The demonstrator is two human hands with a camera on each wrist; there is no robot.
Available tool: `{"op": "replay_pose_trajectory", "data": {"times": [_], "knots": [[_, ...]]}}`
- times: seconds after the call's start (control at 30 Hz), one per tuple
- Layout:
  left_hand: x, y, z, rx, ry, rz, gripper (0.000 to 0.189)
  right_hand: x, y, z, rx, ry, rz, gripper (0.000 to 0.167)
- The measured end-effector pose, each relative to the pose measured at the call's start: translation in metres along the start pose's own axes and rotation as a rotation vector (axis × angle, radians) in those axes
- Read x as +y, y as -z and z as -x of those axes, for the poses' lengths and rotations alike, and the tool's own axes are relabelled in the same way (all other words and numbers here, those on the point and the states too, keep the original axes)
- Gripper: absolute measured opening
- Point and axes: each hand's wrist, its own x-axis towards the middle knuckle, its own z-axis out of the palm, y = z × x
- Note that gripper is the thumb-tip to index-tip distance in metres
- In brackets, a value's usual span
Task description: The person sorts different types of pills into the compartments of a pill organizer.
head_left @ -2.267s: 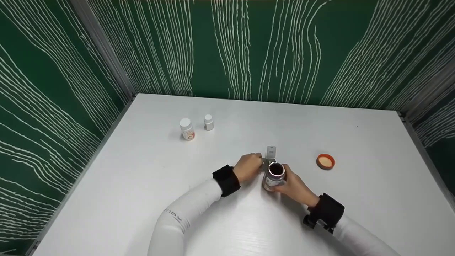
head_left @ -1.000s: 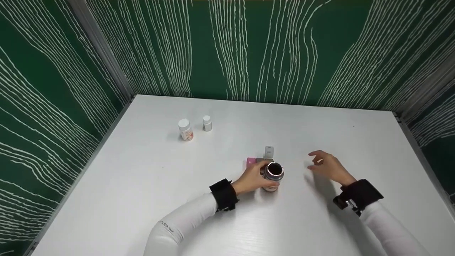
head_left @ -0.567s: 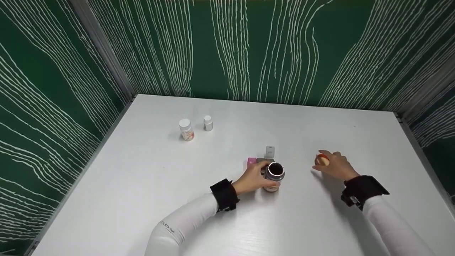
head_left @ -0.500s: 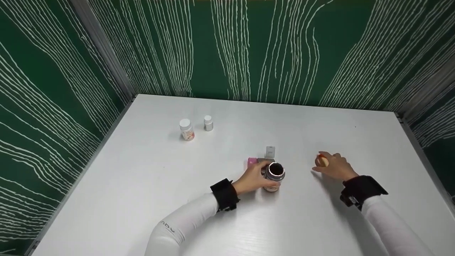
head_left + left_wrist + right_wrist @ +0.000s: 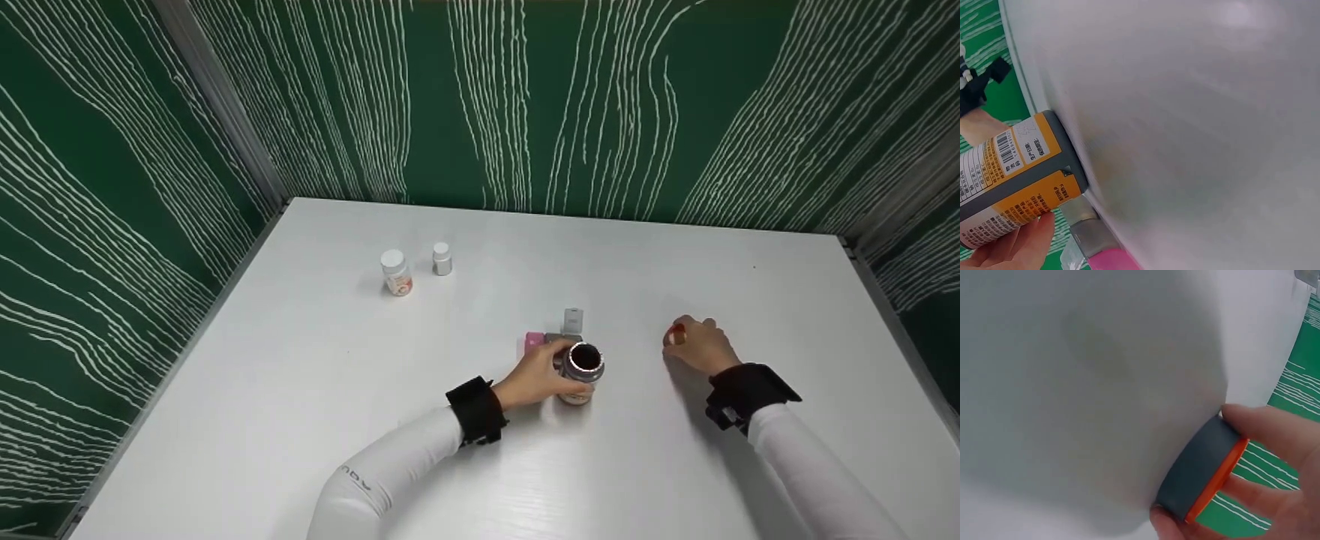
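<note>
My left hand (image 5: 534,379) grips an open dark grey bottle (image 5: 583,378), which stands upright on the table. In the left wrist view the bottle (image 5: 1022,174) shows an orange and white printed label. My right hand (image 5: 701,346) pinches the bottle's round screw cap (image 5: 1202,464), dark grey outside and orange inside, by its edge between thumb and fingers. The cap is tilted close over the table, its inside towards the palm. Just behind the bottle lies a small pill box (image 5: 534,340) with pink and grey compartments. One clear compartment lid (image 5: 573,321) is flipped up; the bottle and left hand partly hide the box.
Two white pill bottles with caps on, a larger one (image 5: 396,273) with an orange-marked label and a smaller one (image 5: 442,259), stand at the back left of the white table (image 5: 300,337). Green walls (image 5: 555,112) with white lines rise behind and at the sides.
The left hand has left the pill box and taken over the bottle from the right hand. My right hand has moved right to the cap on the table and taken hold of it.
</note>
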Motion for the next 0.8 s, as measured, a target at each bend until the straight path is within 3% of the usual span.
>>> {"op": "replay_pose_trajectory", "data": {"times": [0.2,0.4,0.8], "knots": [[0.003,0.0,0.001,-0.001,0.021,0.005,0.066,-0.012,0.004,0.002,0.058,0.013,-0.188,0.058],[0.002,0.001,0.001,-0.005,0.033,-0.002,0.066,-0.04,0.005,0.012,0.08,0.083,-0.385,0.055],[-0.001,0.001,0.0,0.001,-0.023,-0.004,0.064,-0.1,-0.018,0.043,0.158,0.183,-0.805,0.048]]}}
